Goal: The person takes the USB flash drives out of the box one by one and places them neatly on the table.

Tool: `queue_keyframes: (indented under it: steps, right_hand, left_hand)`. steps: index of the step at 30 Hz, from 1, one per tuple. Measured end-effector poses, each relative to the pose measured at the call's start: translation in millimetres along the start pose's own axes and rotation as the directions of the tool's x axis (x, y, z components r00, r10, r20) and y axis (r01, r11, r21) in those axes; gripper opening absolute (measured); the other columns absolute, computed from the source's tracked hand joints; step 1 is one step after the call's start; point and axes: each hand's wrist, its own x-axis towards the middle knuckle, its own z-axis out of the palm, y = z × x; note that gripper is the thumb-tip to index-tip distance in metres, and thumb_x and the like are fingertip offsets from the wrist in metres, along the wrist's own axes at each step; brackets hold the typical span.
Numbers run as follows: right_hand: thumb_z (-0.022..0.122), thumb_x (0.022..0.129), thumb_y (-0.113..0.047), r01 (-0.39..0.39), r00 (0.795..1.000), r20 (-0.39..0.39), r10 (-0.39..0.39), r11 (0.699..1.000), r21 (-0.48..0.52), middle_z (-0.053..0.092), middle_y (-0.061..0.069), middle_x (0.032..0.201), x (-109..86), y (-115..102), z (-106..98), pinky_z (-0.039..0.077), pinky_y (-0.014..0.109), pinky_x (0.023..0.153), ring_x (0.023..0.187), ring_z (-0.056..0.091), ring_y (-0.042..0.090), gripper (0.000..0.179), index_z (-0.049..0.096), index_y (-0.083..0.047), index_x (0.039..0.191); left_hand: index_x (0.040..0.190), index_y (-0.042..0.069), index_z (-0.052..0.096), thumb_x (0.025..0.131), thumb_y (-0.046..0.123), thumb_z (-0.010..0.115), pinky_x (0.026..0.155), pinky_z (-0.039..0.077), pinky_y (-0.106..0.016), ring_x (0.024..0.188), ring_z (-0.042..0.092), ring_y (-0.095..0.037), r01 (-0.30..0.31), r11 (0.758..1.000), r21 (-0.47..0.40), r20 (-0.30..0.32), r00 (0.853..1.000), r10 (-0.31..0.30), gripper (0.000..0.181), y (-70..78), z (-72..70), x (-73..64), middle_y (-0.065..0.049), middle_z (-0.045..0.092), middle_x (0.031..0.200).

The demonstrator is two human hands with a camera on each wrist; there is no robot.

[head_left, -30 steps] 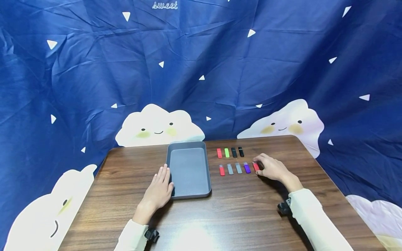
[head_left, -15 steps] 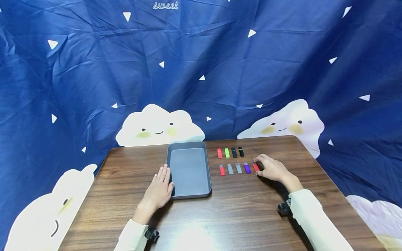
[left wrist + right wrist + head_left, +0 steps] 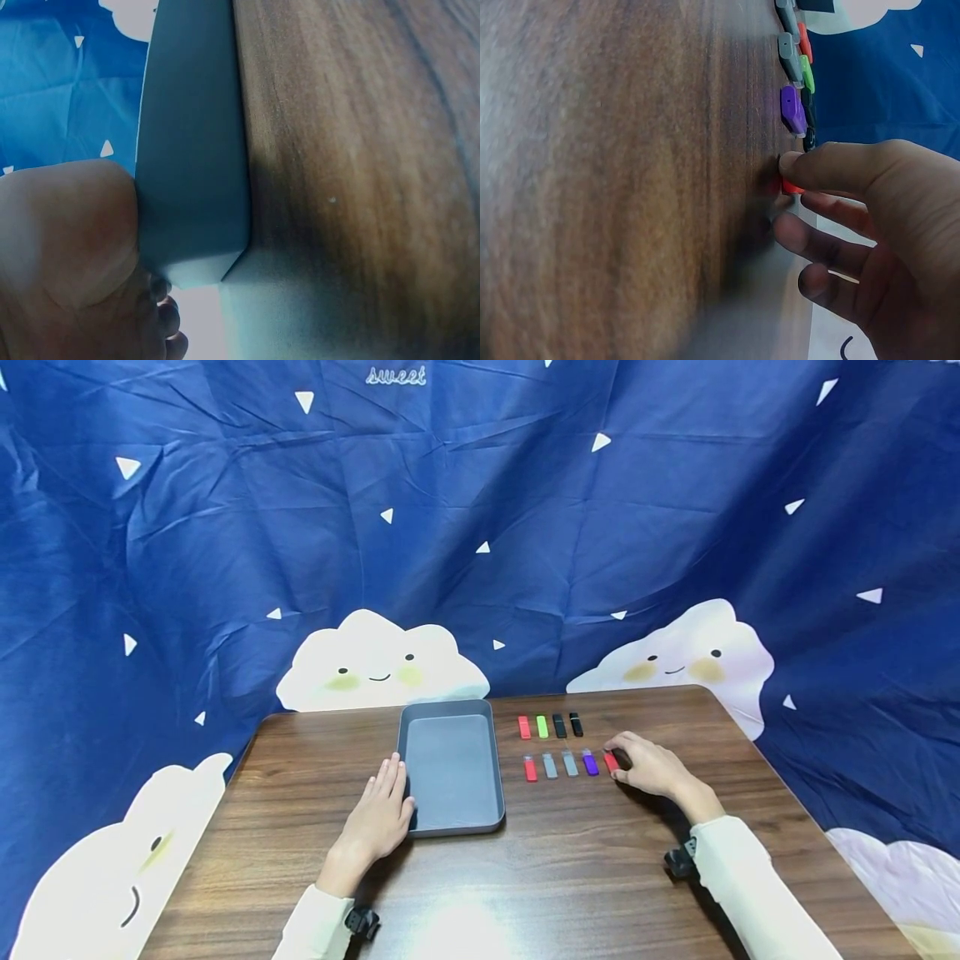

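My left hand [image 3: 375, 822] lies with straight fingers along the left wall of a shallow grey tray [image 3: 491, 752], its thumb at the near left part of the rim. In the left wrist view the hand touches the tray's outer wall [image 3: 191, 150]. On the right, my right hand [image 3: 651, 766] pinches a red USB flash drive [image 3: 611, 762] at the right end of the front row, still on the table. The right wrist view shows the thumb covering part of that red drive [image 3: 789, 187]; the other fingers are bent. A purple drive [image 3: 590, 763] lies just left of it.
Two grey drives [image 3: 551, 765] and a red one [image 3: 530, 768] continue the front row. Behind lie a red [image 3: 524, 727], a green [image 3: 542, 726] and two black drives [image 3: 559, 725]. The wooden table [image 3: 570, 877] ends at a blue curtain [image 3: 480, 485].
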Motion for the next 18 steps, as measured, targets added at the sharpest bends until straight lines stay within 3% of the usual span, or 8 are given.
queue_keyframes:
  steps: [11,14,18]
  right_hand:
    - [0.077,0.094,-0.022,0.009,1.0,-0.029,-0.008,1.0,0.024,0.063,0.017,0.144,-7.4,1.2,-8.3,0.054,0.07,0.097,0.13,0.063,0.047,0.047,0.067,-0.008,0.138]
    - [0.075,0.096,-0.022,0.009,0.999,-0.036,-0.008,1.0,0.03,0.063,0.017,0.143,-10.4,3.4,-11.4,0.054,0.07,0.096,0.13,0.063,0.047,0.044,0.068,-0.008,0.138]
    - [0.075,0.096,-0.022,0.008,0.998,-0.055,-0.006,0.999,0.032,0.07,0.014,0.134,-12.6,7.2,-13.6,0.056,0.067,0.092,0.124,0.068,0.044,0.035,0.071,-0.01,0.129]
  left_hand:
    - [0.159,-0.013,0.036,0.111,0.021,0.049,0.13,0.029,-0.061,0.161,0.028,-0.046,-0.032,0.999,-0.011,-0.016,0.999,0.032,0.06,-6.2,2.7,4.1,-0.029,0.028,0.172]
    - [0.156,-0.014,0.042,0.11,0.019,0.052,0.128,0.034,-0.061,0.158,0.035,-0.046,-0.063,0.998,-0.015,-0.068,0.996,0.062,0.057,-9.6,0.8,7.7,-0.03,0.036,0.168]
    - [0.149,-0.011,0.054,0.108,0.016,0.058,0.121,0.045,-0.059,0.148,0.051,-0.045,-0.094,0.995,-0.021,-0.183,0.979,0.088,0.05,-14.9,-3.0,13.8,-0.029,0.052,0.157]
